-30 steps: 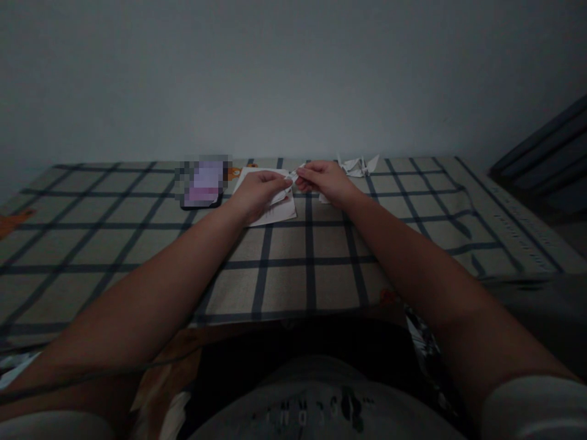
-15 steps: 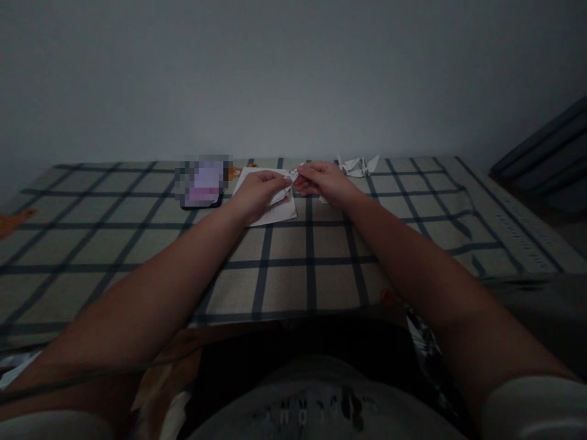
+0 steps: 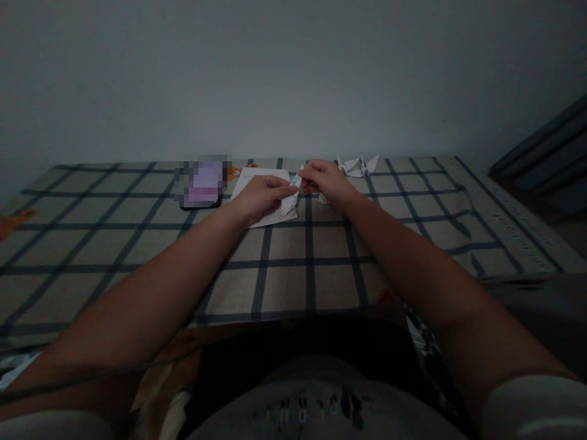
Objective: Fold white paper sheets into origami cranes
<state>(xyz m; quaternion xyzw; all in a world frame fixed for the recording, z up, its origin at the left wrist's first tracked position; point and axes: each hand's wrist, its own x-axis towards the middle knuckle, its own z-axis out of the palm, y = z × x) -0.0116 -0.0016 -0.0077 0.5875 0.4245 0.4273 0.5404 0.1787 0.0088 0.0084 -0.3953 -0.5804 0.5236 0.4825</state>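
A small piece of folded white paper is held between my two hands, above the right edge of a flat white sheet. My left hand pinches its body between thumb and fingers. The fingertips of my right hand grip its narrow upper tip. Just beyond my right hand lie folded paper cranes, their pointed wings raised. Another bit of white paper shows partly from under my right hand; the rest of it is hidden.
A phone with its screen lit and blurred out lies left of the sheet. The table has a checked cloth and meets a plain wall at the back. Dark slatted material stands at the far right.
The folded paper has turned more upright, and its lower part now points down over the sheet's edge. My left hand has shifted slightly; my right fingers have closed on the tip.
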